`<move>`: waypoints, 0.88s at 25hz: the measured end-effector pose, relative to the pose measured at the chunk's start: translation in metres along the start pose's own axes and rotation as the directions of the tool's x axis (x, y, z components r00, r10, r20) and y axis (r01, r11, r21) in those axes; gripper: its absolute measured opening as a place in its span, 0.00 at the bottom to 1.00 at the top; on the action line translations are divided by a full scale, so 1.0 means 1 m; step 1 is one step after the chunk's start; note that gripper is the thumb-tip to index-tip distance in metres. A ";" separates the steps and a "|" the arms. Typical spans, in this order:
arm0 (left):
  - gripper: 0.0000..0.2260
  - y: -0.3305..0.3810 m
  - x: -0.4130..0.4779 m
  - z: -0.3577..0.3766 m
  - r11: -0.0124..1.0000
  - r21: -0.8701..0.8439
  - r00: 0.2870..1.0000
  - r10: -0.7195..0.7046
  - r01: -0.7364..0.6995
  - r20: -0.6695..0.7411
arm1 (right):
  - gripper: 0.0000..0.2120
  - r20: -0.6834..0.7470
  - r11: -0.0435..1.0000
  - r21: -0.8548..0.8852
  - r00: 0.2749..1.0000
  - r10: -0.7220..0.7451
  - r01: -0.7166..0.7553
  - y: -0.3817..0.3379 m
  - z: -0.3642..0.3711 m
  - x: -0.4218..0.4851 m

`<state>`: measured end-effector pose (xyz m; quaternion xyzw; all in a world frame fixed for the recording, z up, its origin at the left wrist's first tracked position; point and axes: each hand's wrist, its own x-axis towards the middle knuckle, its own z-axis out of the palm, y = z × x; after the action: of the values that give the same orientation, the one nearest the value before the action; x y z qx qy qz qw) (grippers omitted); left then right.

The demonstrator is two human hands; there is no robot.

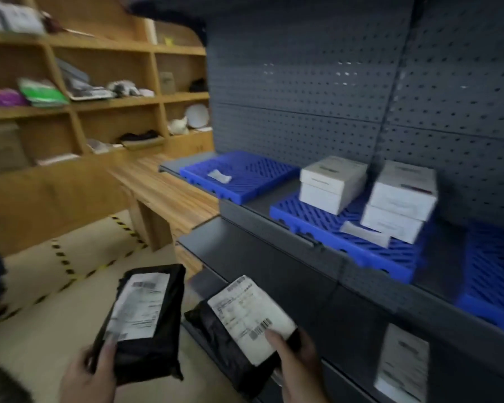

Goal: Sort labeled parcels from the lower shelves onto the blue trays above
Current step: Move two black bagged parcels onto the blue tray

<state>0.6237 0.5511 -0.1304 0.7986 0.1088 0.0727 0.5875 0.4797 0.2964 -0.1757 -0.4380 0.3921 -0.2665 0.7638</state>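
My left hand (85, 373) grips a black bagged parcel (157, 350) with a white label, held low at the bottom left. My right hand (294, 365) grips a second black parcel (216, 330), its thumb lying on the white label. Above on the dark metal shelf sit blue trays: the left tray (253, 173) carries one small white tag, the middle tray (346, 242) carries two stacks of white boxes (332, 181) and a flat white packet. A third blue tray (489, 274) shows at the right edge. Another white labeled parcel (402, 365) stands on the lower shelf.
A dark pegboard back panel (303, 82) rises behind the trays. Wooden cubby shelves (99, 106) with mixed goods fill the left, with a wooden counter (163, 193) beside the metal shelf. Yellow-black tape (70, 269) marks the floor.
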 end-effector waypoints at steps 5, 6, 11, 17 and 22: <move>0.15 0.008 0.056 -0.033 0.996 -0.067 0.996 -0.069 0.065 -0.061 | 0.16 0.078 0.984 -0.067 0.984 -0.161 0.166 -0.010 0.071 -0.006; 0.15 0.008 0.066 -0.033 0.994 -0.095 0.996 -0.056 0.050 -0.066 | 0.15 0.086 0.975 -0.077 0.975 -0.204 0.210 -0.015 0.083 -0.005; 0.14 0.022 0.114 -0.036 0.976 -0.217 0.997 -0.038 0.022 -0.071 | 0.13 0.156 0.942 -0.113 0.942 -0.296 0.315 -0.033 0.147 -0.006; 0.12 0.069 0.185 -0.027 0.950 -0.313 0.999 -0.005 -0.007 -0.040 | 0.17 0.105 0.951 0.010 0.945 -0.310 0.311 -0.093 0.222 0.006; 0.10 0.146 0.226 0.031 0.908 -0.410 0.987 0.133 -0.086 0.086 | 0.15 -0.141 0.920 0.170 0.933 -0.331 0.352 -0.171 0.251 0.029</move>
<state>0.8625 0.5391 -0.0027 0.6672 0.0132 0.0816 0.7402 0.6939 0.3095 0.0416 -0.4087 0.3233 -0.4560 0.7214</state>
